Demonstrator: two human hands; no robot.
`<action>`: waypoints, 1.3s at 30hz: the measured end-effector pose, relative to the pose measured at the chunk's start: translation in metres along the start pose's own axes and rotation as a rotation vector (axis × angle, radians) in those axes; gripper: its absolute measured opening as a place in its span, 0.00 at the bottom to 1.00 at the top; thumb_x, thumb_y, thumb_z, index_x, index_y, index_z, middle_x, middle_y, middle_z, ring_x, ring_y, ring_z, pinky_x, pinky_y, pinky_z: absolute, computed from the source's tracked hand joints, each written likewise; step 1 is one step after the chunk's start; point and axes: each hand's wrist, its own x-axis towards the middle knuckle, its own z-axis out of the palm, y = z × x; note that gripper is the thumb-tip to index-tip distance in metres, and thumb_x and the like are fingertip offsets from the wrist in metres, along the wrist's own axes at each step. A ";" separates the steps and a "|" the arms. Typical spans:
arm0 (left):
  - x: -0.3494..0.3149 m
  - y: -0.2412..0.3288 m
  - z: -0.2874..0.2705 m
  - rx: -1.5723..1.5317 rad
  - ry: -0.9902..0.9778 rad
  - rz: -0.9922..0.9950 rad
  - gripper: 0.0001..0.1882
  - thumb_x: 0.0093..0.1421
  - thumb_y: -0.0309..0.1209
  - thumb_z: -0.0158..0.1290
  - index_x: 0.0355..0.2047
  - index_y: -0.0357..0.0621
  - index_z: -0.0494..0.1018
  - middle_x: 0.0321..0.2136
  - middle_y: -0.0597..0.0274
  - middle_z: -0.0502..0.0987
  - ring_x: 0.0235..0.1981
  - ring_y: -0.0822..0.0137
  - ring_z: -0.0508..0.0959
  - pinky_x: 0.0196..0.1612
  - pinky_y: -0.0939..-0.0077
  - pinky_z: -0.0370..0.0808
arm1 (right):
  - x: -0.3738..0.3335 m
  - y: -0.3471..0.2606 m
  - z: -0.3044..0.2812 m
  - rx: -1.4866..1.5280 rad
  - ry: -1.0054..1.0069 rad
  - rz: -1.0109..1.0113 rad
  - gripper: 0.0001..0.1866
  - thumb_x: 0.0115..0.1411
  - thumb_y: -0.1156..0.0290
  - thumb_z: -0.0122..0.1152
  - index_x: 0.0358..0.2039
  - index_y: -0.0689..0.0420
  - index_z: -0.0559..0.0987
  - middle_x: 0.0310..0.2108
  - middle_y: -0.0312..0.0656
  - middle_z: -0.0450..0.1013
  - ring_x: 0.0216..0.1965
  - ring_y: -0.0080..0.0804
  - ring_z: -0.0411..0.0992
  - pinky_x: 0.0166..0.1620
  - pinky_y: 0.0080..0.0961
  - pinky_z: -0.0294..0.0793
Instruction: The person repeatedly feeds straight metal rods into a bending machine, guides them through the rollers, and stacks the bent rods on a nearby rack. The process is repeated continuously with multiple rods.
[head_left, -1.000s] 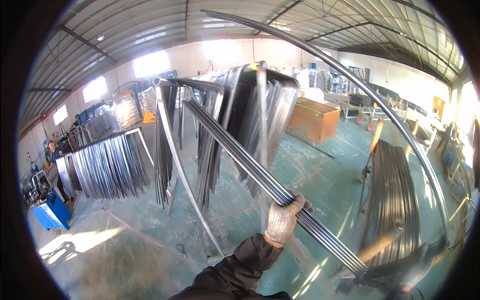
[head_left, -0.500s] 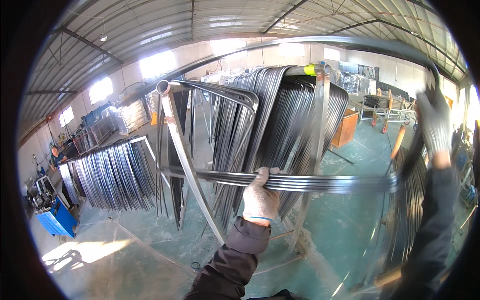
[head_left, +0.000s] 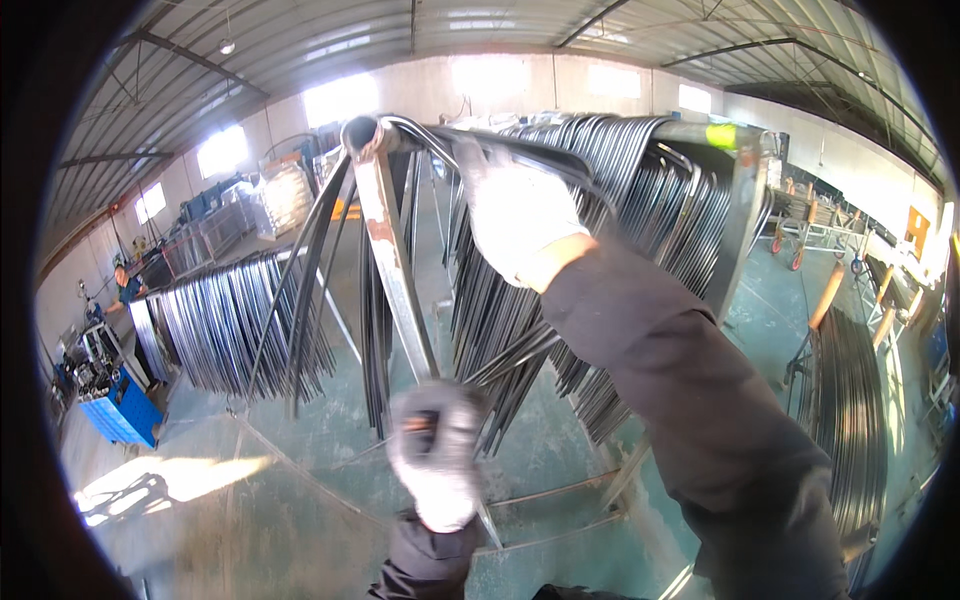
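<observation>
My right hand (head_left: 522,215), in a pale glove, reaches up to the top of a metal rack. Its fingers close on dark bent metal tubes (head_left: 575,165) there; the fingertips are partly hidden and washed out by light. Long tube legs hang down on both sides of the rack's top bar. Lower down, my gloved left hand (head_left: 437,455) is smeared by motion beside the rack's slanted front leg (head_left: 395,270). Its fingers look curved around a dark gap, and I cannot make out anything held. Just above it are the lower ends of slanting tubes (head_left: 515,355).
More tubes hang on another rack (head_left: 235,325) at the left, near a blue crate (head_left: 122,410) and a person (head_left: 127,285). Another tube stack (head_left: 848,420) stands at the right, by a wooden-ended post (head_left: 826,295). A wheeled cart (head_left: 810,225) is farther back.
The tube bundle has come down from in front of me onto the rack. My right hand has moved from far right to the rack's top. My left hand has left the tubes' straight part and dropped lower left.
</observation>
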 end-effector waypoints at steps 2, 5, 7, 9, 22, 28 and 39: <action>0.023 0.013 -0.023 0.184 0.223 0.122 0.17 0.76 0.35 0.67 0.57 0.39 0.77 0.42 0.57 0.85 0.38 0.66 0.84 0.44 0.67 0.84 | 0.011 0.008 0.018 0.031 0.024 0.029 0.25 0.74 0.70 0.54 0.69 0.62 0.74 0.55 0.63 0.77 0.55 0.58 0.81 0.58 0.55 0.82; 0.049 0.012 -0.024 0.275 0.196 0.193 0.29 0.73 0.41 0.70 0.65 0.41 0.72 0.47 0.56 0.81 0.44 0.68 0.82 0.50 0.67 0.83 | 0.028 0.027 0.037 -0.180 0.297 -0.108 0.27 0.71 0.69 0.58 0.69 0.59 0.76 0.59 0.55 0.78 0.65 0.53 0.76 0.66 0.51 0.77; 0.049 0.000 -0.003 0.351 0.020 0.141 0.29 0.72 0.37 0.70 0.65 0.42 0.69 0.44 0.60 0.79 0.41 0.71 0.80 0.45 0.71 0.81 | 0.043 0.029 0.051 -0.120 0.306 -0.130 0.28 0.71 0.69 0.58 0.70 0.55 0.76 0.62 0.53 0.77 0.65 0.53 0.75 0.67 0.52 0.75; 0.053 -0.017 0.018 0.230 0.015 0.120 0.26 0.70 0.29 0.70 0.62 0.43 0.69 0.44 0.61 0.80 0.38 0.73 0.80 0.41 0.75 0.81 | 0.059 0.035 0.064 -0.065 0.293 -0.123 0.27 0.71 0.69 0.58 0.71 0.52 0.78 0.58 0.53 0.79 0.61 0.54 0.78 0.64 0.52 0.77; 0.060 -0.046 -0.010 0.179 0.193 -0.317 0.32 0.56 0.31 0.80 0.54 0.39 0.73 0.25 0.56 0.79 0.21 0.63 0.79 0.24 0.69 0.76 | 0.167 0.100 0.228 0.055 0.259 -0.126 0.13 0.70 0.69 0.61 0.53 0.52 0.86 0.40 0.48 0.89 0.44 0.51 0.89 0.49 0.48 0.86; 0.060 -0.050 0.000 0.416 0.174 -0.205 0.26 0.67 0.36 0.75 0.51 0.37 0.71 0.31 0.57 0.77 0.27 0.62 0.78 0.31 0.64 0.77 | 0.216 0.124 0.326 0.123 0.309 -0.096 0.16 0.78 0.64 0.51 0.55 0.52 0.85 0.44 0.47 0.89 0.46 0.49 0.89 0.48 0.51 0.85; 0.072 -0.051 0.011 0.356 0.189 -0.180 0.19 0.66 0.26 0.73 0.46 0.41 0.71 0.29 0.57 0.77 0.23 0.62 0.77 0.27 0.63 0.77 | 0.316 0.156 0.501 0.215 -0.015 0.293 0.31 0.84 0.46 0.37 0.61 0.53 0.85 0.52 0.59 0.84 0.48 0.65 0.82 0.55 0.65 0.78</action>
